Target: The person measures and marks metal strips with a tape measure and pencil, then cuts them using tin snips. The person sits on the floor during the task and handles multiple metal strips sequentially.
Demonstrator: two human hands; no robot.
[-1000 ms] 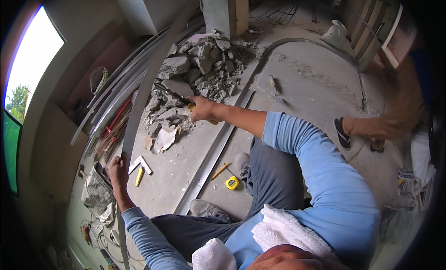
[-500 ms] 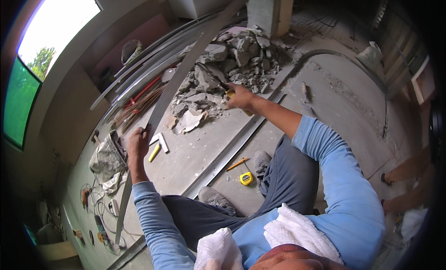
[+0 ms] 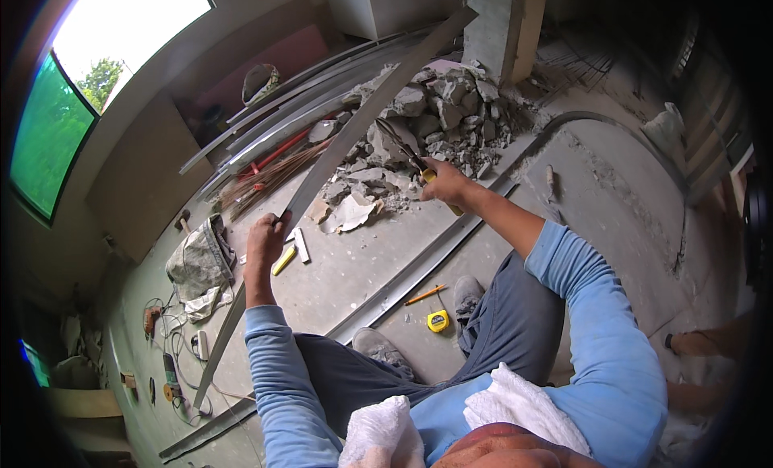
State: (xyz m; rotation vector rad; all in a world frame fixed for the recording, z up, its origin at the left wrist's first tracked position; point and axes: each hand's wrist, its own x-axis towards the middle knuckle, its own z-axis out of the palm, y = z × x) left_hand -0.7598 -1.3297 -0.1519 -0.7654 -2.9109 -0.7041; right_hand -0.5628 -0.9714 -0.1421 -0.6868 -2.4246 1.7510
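My left hand [image 3: 267,243] is closed around a long, thin grey metal profile [image 3: 354,138], which slants from the lower left up toward the concrete column. In my right hand [image 3: 448,186] are tin snips [image 3: 411,156] with yellow handles, their dark blades pointing up and left, apart from the profile. Below my left hand lie a yellow utility knife [image 3: 284,259] and a white angled piece [image 3: 301,245]. A metal channel [image 3: 394,292] runs across the floor before my shoes. Close to my feet are a pencil [image 3: 425,294] and a yellow tape measure [image 3: 437,321].
A pile of broken concrete [image 3: 451,106] rises ahead, beside the column [image 3: 489,29]. Stacked metal profiles [image 3: 266,130] lie at the far left. A sack [image 3: 197,267], a drill [image 3: 151,319] and an angle grinder [image 3: 171,375] with cords rest on the left. Someone's leg [image 3: 708,343] shows at right.
The whole view has shifted, so everything sits farther right and slightly lower. The snips' blades now show more clearly. Both hands keep their hold.
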